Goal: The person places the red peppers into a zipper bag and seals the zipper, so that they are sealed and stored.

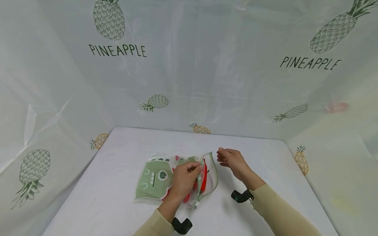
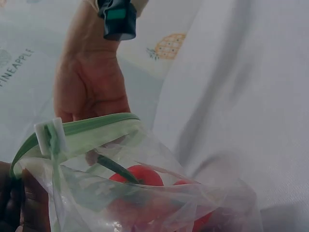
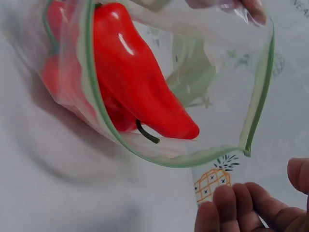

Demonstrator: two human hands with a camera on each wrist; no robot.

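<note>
A clear zip bag (image 1: 155, 178) with a green cartoon monster print lies on the table, its green-edged mouth spread wide toward the right. My left hand (image 1: 183, 179) pinches the bag near its mouth between thumb and fingers. Long red peppers (image 3: 140, 72) with green stems fill the inside, one reaching almost to the opening in the right wrist view. Just right of the mouth, my right hand (image 1: 234, 160) is held in the air, fingers loosely bent and holding nothing. A white slider (image 2: 49, 136) sits on the green zip edge in the left wrist view.
The white table (image 1: 112, 157) has rounded far corners. Behind it and at both sides hangs a pale sheet (image 1: 206, 65) printed with pineapples. Each wrist carries a black camera, such as the one at the right wrist (image 1: 240, 196).
</note>
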